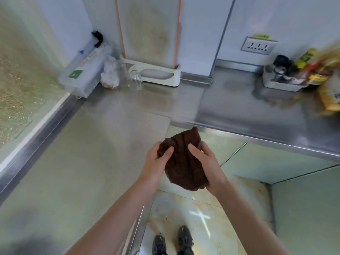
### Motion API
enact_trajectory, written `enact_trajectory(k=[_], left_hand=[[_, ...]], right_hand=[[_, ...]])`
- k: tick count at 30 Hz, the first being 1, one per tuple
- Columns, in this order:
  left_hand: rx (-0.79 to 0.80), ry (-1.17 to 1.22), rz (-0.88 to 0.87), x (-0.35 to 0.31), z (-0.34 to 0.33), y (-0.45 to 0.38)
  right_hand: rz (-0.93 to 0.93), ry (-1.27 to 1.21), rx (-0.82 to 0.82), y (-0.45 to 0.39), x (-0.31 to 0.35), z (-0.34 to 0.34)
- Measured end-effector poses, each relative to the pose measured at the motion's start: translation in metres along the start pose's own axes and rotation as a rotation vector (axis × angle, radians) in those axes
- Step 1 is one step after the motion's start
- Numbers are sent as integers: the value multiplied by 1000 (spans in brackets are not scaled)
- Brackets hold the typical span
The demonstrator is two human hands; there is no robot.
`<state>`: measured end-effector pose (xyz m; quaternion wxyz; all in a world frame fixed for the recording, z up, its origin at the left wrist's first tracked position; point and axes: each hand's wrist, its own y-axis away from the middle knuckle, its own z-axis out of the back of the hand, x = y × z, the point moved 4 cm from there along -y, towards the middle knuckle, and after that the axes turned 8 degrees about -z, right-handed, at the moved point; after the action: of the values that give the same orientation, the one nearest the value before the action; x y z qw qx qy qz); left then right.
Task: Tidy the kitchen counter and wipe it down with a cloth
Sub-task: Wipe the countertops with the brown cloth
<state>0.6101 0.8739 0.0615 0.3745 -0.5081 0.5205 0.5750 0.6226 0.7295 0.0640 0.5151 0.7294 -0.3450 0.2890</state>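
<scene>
A dark brown cloth (183, 162) is bunched up between both my hands, held in the air just off the inner corner of the L-shaped steel counter (103, 144). My left hand (156, 161) grips its left side with the thumb on top. On the right side my right hand (206, 162) grips it, thumb across the top and fingers underneath. The cloth hangs in folds above the floor, apart from the counter surface.
At the back corner stand a clear plastic box (82, 70), a crumpled plastic bag (110, 72), a glass (135, 80) and a white rack (156, 74) holding a board. A tray of bottles and packets (294, 74) sits at the right. A wall socket (258, 46) is above.
</scene>
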Motion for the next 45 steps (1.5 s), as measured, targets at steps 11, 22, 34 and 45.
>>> enact_trajectory(k=[11, 22, 34, 45], left_hand=[[453, -354, -407, -29, -201, 25], [727, -274, -364, -19, -477, 110], [1002, -169, -151, -8, -649, 186], [1632, -91, 467, 26, -754, 226]], right_hand=[[165, 21, -227, 106, 43, 200], [381, -296, -379, 248, 65, 437], [490, -497, -522, 348, 64, 564], [633, -703, -620, 396, 47, 642]])
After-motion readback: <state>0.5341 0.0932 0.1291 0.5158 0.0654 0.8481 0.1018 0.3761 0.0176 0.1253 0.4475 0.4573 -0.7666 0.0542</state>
